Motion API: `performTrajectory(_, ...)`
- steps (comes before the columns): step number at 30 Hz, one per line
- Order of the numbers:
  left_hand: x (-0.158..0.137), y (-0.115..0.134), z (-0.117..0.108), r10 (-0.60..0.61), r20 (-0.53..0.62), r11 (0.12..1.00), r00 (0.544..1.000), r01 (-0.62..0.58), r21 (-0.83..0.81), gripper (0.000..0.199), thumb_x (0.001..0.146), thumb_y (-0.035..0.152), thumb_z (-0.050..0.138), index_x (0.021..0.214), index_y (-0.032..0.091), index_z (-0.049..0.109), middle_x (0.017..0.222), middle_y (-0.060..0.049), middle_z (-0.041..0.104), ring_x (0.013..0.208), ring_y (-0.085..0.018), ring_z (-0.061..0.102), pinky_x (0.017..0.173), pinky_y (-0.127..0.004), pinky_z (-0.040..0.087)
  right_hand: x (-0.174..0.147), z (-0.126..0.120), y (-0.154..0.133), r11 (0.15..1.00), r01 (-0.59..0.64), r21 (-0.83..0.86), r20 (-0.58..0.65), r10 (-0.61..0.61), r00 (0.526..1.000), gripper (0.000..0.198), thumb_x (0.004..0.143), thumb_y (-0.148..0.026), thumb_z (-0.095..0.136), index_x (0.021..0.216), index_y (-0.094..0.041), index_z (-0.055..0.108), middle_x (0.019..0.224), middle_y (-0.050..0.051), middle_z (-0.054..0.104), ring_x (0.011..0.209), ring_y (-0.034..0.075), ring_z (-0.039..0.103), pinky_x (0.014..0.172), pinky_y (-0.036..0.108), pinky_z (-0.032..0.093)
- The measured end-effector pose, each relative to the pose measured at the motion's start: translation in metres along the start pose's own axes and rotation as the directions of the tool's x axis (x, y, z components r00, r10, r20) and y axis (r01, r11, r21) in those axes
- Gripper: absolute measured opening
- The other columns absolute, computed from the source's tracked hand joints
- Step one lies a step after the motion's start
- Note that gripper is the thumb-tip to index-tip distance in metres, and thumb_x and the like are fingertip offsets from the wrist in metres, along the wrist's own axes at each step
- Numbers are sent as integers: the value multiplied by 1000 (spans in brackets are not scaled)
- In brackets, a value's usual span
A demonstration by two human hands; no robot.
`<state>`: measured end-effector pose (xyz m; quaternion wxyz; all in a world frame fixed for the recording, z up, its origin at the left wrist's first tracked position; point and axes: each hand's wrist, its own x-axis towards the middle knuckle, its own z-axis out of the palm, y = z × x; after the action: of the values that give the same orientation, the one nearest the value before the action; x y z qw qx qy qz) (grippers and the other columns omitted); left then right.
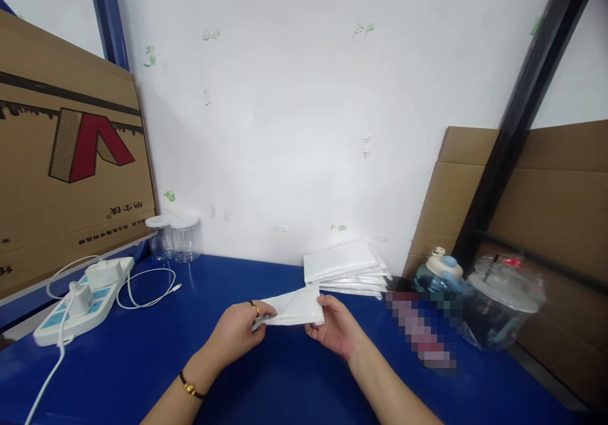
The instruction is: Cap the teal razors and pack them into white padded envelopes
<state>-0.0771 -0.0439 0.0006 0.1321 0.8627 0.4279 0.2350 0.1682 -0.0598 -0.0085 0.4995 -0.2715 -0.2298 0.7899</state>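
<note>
A white padded envelope [297, 306] is held a little above the blue table, between my two hands. My left hand [240, 330] grips its left end, with the thumb below and the fingers over the top. At the right end, my right hand [335, 329] pinches the edge between thumb and fingers. Just behind it lies a stack of similar white envelopes [344, 265] against the wall. The envelope's underside is hidden from view.
On the left, a white power strip [90, 301] holds chargers and a loose cable [154, 304]. Two clear lidded jars [185, 241] stand by the wall. To the right are a teal bottle [437, 273], a bagged plastic tub [501, 304] and a pixelated patch. Cardboard flanks both sides.
</note>
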Motion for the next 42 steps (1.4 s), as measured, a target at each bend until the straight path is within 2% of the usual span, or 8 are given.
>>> performTrajectory(6,21,7,6,22,156,998,988,-14,-55,122,44,39,77,145,26,10,147,-11,30,134,-36,25,110,-53,5,2,-5,-3,984,138,-112,97,-128,987,36,62,-18,68,93,-20,50,79,-2,63,64,11,60,56,21,45)
performTrajectory(11,36,7,3,-63,255,989,965,26,144,93,54,30,66,139,32,28,126,-5,55,116,-30,50,105,-47,24,0,-24,-14,749,342,-568,-91,-470,878,41,59,-25,74,82,-24,39,60,-10,52,45,9,50,40,18,37)
performTrajectory(17,63,37,-45,-68,337,878,939,-104,468,77,49,24,69,123,33,49,107,-7,63,97,-29,59,86,-42,37,4,-53,-30,415,134,-900,-119,-529,840,34,66,-35,67,80,-25,38,58,-12,45,34,6,41,34,19,32)
performTrajectory(22,88,72,-69,-160,490,784,857,-191,590,59,45,23,75,102,32,60,94,-4,67,90,-27,60,87,-43,35,-3,-58,-45,313,76,-947,-139,-611,780,31,77,-52,54,85,-23,48,70,-4,54,56,13,54,54,26,46)
performTrajectory(24,93,78,-72,-194,506,767,841,-192,612,56,45,22,76,98,32,61,90,-2,68,88,-26,61,88,-42,34,-10,-59,-50,231,96,-968,-57,-578,814,40,78,-57,52,99,-23,54,94,3,62,87,20,60,79,34,47)
performTrajectory(27,96,81,-75,-208,506,762,837,-186,620,50,46,21,75,94,31,62,85,0,69,86,-24,61,89,-41,33,-16,-61,-51,90,128,-988,86,-370,925,80,65,-60,66,132,-24,40,141,9,39,129,27,35,106,40,29)
performTrajectory(31,94,78,-81,-215,506,763,835,-180,621,50,47,20,74,95,31,62,87,-1,69,85,-24,62,87,-41,34,-12,-59,-35,-145,132,-981,148,-104,984,125,43,-60,79,145,-23,16,153,8,11,140,31,3,113,45,10)
performTrajectory(42,91,90,-129,-296,415,646,860,-139,751,79,43,15,77,118,30,58,107,-8,66,95,-27,58,88,-38,35,-7,-46,-14,-418,118,-901,181,-113,977,58,86,-62,36,138,-37,34,151,-3,22,140,25,13,113,46,8)
